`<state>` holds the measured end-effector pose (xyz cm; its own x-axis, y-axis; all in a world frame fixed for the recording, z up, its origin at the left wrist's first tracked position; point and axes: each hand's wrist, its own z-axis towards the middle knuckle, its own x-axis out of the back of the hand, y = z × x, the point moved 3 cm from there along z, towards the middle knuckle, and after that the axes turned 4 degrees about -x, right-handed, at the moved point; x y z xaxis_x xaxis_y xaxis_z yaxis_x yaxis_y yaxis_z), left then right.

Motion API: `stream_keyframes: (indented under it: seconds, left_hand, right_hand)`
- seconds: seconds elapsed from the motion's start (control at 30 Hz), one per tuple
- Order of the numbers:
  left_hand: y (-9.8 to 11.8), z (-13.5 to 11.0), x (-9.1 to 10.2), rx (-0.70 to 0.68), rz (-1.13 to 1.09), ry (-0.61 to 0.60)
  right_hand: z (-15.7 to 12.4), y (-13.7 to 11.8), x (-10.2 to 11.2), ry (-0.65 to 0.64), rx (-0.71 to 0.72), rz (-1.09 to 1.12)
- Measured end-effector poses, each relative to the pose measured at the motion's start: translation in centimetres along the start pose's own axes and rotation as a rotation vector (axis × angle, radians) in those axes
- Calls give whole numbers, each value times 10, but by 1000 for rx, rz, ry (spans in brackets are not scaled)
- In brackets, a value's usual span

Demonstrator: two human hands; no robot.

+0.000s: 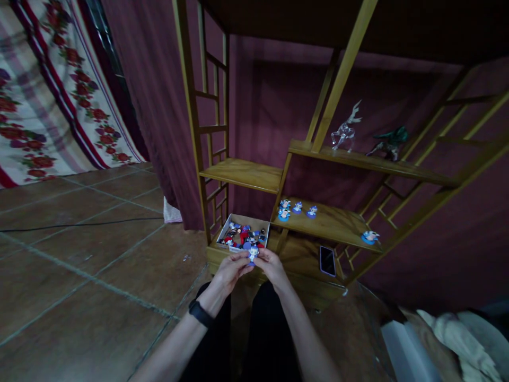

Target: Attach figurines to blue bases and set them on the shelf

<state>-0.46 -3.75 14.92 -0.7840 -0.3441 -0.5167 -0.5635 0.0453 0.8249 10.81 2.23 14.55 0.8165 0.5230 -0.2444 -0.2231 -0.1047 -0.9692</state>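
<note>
My left hand (230, 270) and my right hand (273, 267) meet in front of me, both pinched on a small blue and white figurine (253, 254). Just beyond them an open white box (225, 225) on the lowest board of a wooden shelf unit (242, 175) holds several similar small figures in red, blue and white. On a low shelf board (330, 225) to the right stand three blue-based figurines (296, 209), and one more figurine (369, 236) lies near its right end. A black band sits on my left wrist.
A dark phone (327, 260) lies on the bottom board right of the box. A clear glass deer (347, 129) and a dark green figure (389, 141) stand on a higher shelf. Tiled floor with a black cable (79, 225) spreads left. Pale cloth (457, 329) lies at lower right.
</note>
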Motion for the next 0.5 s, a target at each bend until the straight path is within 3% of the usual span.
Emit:
stream_keyframes:
  seconds: [0.27, 0.5]
  left_hand:
    - [-4, 8, -6, 43, -4, 83]
    - [-5, 14, -13, 111, -65, 57]
  right_hand:
    - [2, -1, 10, -15, -5, -38]
    - [5, -2, 23, 118, -73, -98]
